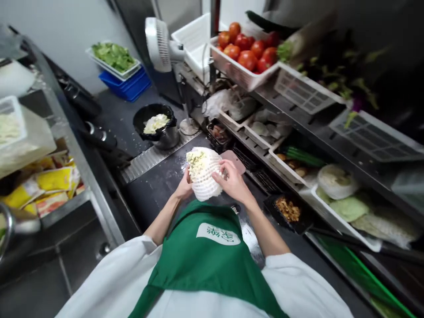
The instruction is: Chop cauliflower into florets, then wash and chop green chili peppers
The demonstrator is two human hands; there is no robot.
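Head view: the left hand (184,185) and right hand (233,180) are grasping a cauliflower (196,161) between them; they are probably unwrapping its foam net (207,180), next needing steady left support.

tomatoes (247,49) in white basket (236,73) on shelf (300,123); fan (159,45) nearby; leafy greens (114,57) in tray (128,74) atop blue crate (127,89); yellow packets (54,179), left.

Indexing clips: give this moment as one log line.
left hand: holding pale vegetable | right hand: on white net | net: partly covering vegetable | black-lined container: pale pieces inside
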